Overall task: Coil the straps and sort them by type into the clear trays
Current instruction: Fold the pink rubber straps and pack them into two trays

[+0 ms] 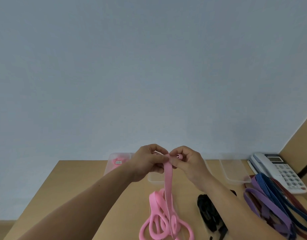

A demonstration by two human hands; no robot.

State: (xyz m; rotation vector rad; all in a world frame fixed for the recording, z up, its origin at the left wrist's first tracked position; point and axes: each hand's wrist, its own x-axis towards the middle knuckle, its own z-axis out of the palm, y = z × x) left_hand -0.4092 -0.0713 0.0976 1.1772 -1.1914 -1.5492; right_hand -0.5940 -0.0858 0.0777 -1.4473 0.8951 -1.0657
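nearest the camera, the loose length of the pink strap (159, 220) is lying in slack loops on the table (79, 187). a black strap (208, 212) is lying just to its right, and a bundle of mixed straps (270, 203), purple, blue and dark red, is trailing toward the right edge. one run of the pink strap is rising from the loops to the hands, which are hovering above the table. the left hand (147, 163) is pinching the strap near its upper end between thumb and curled fingers. the right hand (190, 164) is pinching the very tip, where a small curl is showing.

judging by that, the coiling of this strap is only starting. the next move is calling for rolling the tip tightly on itself while the left hand is feeding strap up under light tension, so the roll is not springing open.

behind the hands, the left tray (114, 161) is holding pink items, so the finished coil probably belongs there. the middle tray (153, 181) and the right tray (234, 172) are standing beside it, with a desk phone (279, 170) at far right against the wall (149, 66).
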